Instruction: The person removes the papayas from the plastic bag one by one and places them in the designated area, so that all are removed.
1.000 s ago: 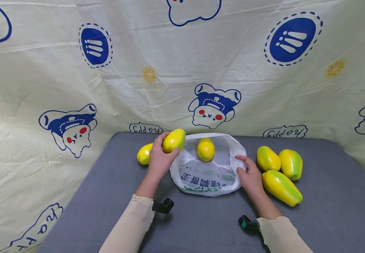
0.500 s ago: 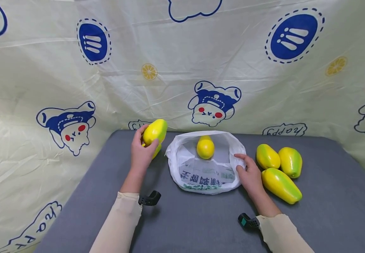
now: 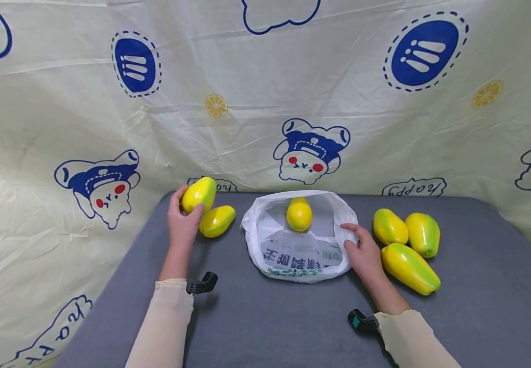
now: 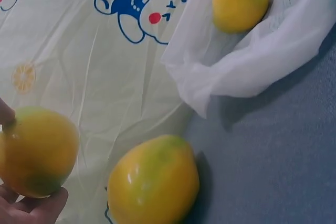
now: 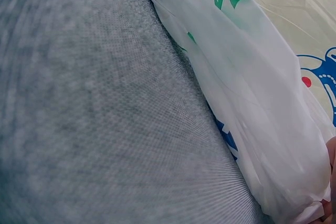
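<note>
My left hand (image 3: 181,222) grips a yellow-green papaya (image 3: 199,195) at the table's back left, seemingly raised. Thumb and fingers lie around its sides; in the left wrist view this held papaya (image 4: 39,150) is at the left edge. Just right of it, another papaya (image 3: 217,222) lies on the table. In the middle, a white plastic bag (image 3: 252,243) lies with its mouth wide, and one papaya (image 3: 299,214) sits inside at the back. My right hand (image 3: 367,260) pinches the bag's right rim. Only a bit of that hand shows in the right wrist view, beside the bag (image 5: 262,103).
Three more papayas lie grouped right of my right hand, the front one (image 3: 411,268) longest. A grey cloth covers the table (image 3: 283,327). Behind it hangs a pale printed curtain (image 3: 247,143).
My left hand has carried its papaya leftward from the bag's left rim, past the papaya on the table, which now shows fully. The right hand keeps its place on the bag.
</note>
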`<action>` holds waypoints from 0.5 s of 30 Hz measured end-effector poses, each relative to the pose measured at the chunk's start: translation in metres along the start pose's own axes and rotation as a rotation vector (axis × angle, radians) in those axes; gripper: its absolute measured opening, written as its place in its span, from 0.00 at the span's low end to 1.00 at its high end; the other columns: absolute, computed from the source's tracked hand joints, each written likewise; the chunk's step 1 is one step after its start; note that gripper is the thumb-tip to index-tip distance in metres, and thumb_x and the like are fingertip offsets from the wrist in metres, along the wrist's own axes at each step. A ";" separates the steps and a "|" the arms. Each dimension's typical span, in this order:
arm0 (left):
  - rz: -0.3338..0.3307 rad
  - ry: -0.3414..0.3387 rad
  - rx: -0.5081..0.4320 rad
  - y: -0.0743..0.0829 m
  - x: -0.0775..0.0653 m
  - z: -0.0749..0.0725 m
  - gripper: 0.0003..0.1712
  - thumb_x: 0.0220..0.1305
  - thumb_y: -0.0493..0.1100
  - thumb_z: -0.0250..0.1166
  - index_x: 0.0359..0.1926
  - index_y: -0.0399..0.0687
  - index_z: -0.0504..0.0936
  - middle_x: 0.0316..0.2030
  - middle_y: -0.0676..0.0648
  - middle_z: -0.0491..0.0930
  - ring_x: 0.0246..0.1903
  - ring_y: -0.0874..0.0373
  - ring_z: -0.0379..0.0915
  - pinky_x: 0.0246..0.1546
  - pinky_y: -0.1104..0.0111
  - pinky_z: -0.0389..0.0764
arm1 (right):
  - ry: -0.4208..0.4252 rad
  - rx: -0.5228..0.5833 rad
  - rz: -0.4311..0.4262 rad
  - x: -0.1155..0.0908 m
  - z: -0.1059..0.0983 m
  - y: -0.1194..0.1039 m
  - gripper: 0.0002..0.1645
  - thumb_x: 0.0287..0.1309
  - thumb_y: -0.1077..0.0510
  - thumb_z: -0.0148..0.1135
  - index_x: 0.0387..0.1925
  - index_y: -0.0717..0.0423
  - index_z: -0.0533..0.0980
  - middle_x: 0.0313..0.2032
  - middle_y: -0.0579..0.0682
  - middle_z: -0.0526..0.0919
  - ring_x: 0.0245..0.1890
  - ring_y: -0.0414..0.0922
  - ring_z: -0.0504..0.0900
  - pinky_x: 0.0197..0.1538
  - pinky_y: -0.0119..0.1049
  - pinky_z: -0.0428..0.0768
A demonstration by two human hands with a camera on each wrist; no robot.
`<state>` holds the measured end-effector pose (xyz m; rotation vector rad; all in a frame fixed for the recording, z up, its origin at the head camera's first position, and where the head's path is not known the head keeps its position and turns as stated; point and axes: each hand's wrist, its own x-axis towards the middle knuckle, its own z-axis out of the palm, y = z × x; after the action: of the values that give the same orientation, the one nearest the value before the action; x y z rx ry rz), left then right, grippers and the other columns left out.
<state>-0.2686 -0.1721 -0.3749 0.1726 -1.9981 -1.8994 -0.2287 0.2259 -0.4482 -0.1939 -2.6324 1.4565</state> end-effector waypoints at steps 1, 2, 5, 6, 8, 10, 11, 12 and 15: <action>-0.006 0.005 -0.003 -0.001 0.000 -0.001 0.37 0.62 0.37 0.64 0.71 0.50 0.65 0.70 0.47 0.65 0.65 0.50 0.61 0.68 0.57 0.65 | 0.001 -0.002 -0.003 0.000 0.000 0.000 0.27 0.69 0.59 0.47 0.68 0.50 0.68 0.76 0.58 0.58 0.76 0.60 0.54 0.74 0.64 0.55; -0.012 0.008 -0.002 -0.003 0.001 -0.003 0.37 0.62 0.37 0.63 0.72 0.50 0.65 0.70 0.47 0.64 0.65 0.50 0.60 0.68 0.57 0.64 | 0.000 -0.003 -0.005 0.000 0.000 0.000 0.27 0.69 0.59 0.47 0.68 0.50 0.68 0.76 0.58 0.58 0.76 0.60 0.55 0.74 0.64 0.55; -0.008 0.029 -0.003 -0.016 0.007 -0.008 0.36 0.63 0.38 0.64 0.72 0.53 0.65 0.71 0.48 0.64 0.65 0.50 0.60 0.68 0.56 0.64 | 0.004 -0.005 -0.006 0.000 0.000 0.001 0.27 0.69 0.59 0.47 0.67 0.50 0.68 0.76 0.58 0.59 0.76 0.60 0.55 0.74 0.64 0.55; -0.017 0.038 0.002 -0.019 0.008 -0.010 0.36 0.63 0.39 0.64 0.72 0.53 0.65 0.71 0.48 0.63 0.65 0.50 0.60 0.68 0.56 0.64 | 0.004 -0.006 -0.006 0.000 0.001 0.001 0.27 0.69 0.59 0.47 0.67 0.50 0.68 0.76 0.58 0.59 0.76 0.60 0.55 0.74 0.64 0.55; -0.034 0.052 0.011 -0.023 0.010 -0.013 0.36 0.64 0.39 0.63 0.72 0.53 0.64 0.71 0.48 0.62 0.66 0.49 0.59 0.68 0.56 0.64 | 0.003 -0.007 -0.003 0.000 0.001 0.001 0.27 0.69 0.59 0.47 0.68 0.50 0.68 0.76 0.58 0.59 0.76 0.60 0.55 0.74 0.63 0.55; -0.052 0.061 0.028 -0.027 0.011 -0.016 0.36 0.64 0.39 0.63 0.73 0.53 0.63 0.72 0.47 0.62 0.65 0.49 0.59 0.68 0.55 0.65 | 0.002 -0.007 0.002 0.000 0.001 0.001 0.27 0.69 0.59 0.47 0.68 0.50 0.68 0.76 0.58 0.59 0.76 0.60 0.54 0.74 0.63 0.55; -0.059 0.065 0.038 -0.029 0.012 -0.017 0.36 0.64 0.39 0.63 0.72 0.52 0.63 0.71 0.46 0.62 0.65 0.48 0.59 0.68 0.55 0.65 | 0.000 -0.007 0.003 0.000 0.001 0.001 0.27 0.69 0.58 0.47 0.68 0.50 0.68 0.76 0.58 0.59 0.76 0.60 0.54 0.74 0.63 0.55; -0.063 0.068 0.046 -0.032 0.012 -0.019 0.36 0.64 0.39 0.63 0.72 0.51 0.63 0.71 0.45 0.63 0.65 0.48 0.60 0.67 0.54 0.65 | -0.001 -0.009 0.003 0.000 0.001 0.001 0.27 0.69 0.58 0.47 0.68 0.50 0.68 0.76 0.58 0.59 0.76 0.60 0.54 0.74 0.63 0.55; -0.070 0.069 0.073 -0.038 0.014 -0.021 0.36 0.64 0.39 0.62 0.72 0.50 0.63 0.70 0.44 0.64 0.64 0.47 0.60 0.66 0.53 0.65 | -0.001 -0.010 0.000 0.000 0.000 0.000 0.27 0.69 0.58 0.47 0.68 0.50 0.68 0.76 0.58 0.59 0.76 0.60 0.54 0.74 0.64 0.55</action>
<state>-0.2804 -0.1998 -0.4097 0.3278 -2.0410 -1.8370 -0.2290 0.2257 -0.4487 -0.1948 -2.6409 1.4443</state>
